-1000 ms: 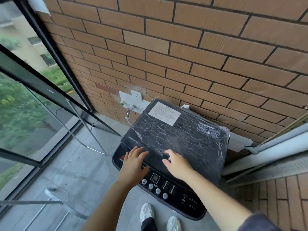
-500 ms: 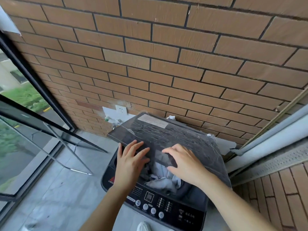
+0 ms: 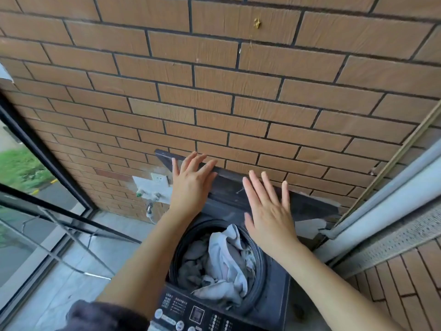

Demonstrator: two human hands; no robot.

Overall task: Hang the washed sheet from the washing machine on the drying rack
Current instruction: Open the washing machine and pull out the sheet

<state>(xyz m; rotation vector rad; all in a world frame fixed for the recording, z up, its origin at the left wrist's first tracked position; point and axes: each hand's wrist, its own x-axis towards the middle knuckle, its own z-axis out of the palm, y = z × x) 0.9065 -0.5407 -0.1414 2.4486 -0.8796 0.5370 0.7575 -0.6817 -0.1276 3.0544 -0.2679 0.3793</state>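
Nearest, at the bottom left, is a dark sleeve (image 3: 102, 316) on the person's left arm. Beside it is the control panel (image 3: 198, 316) of a dark top-loading washing machine (image 3: 276, 295), with round buttons and a small display.

Just beyond the panel the round drum (image 3: 259, 259) lies open to view. The sheet (image 3: 226, 263) is inside it, a crumpled, twisted heap of pale grey cloth. It fills most of the opening, and one fold rises toward the drum's far rim. Neither hand touches it.

Both bare forearms reach over the drum to the lid (image 3: 310, 206), which stands nearly upright at the back of the machine.

The left hand (image 3: 191, 185) has its fingers straight and slightly spread. Its fingertips lie over the lid's top edge and its palm faces the lid. It grips nothing.

The right hand (image 3: 267, 211) is lower and to the right. Its fingers are straight and fanned apart and its palm is turned to the lid's inner face. Whether it actually touches the lid cannot be told.

Behind the lid is a brown brick wall (image 3: 238, 91). To the left of the left hand, a white socket (image 3: 158, 180) sits on a pale plate, with a tap (image 3: 149, 206) and hose below it.

Further left, the thin rods of a metal frame (image 3: 71, 235) stand on the grey floor (image 3: 59, 290) beside a dark-framed window (image 3: 43, 149). Greenery shows outside. At the right edge, a pale door rail (image 3: 381, 199) runs diagonally.
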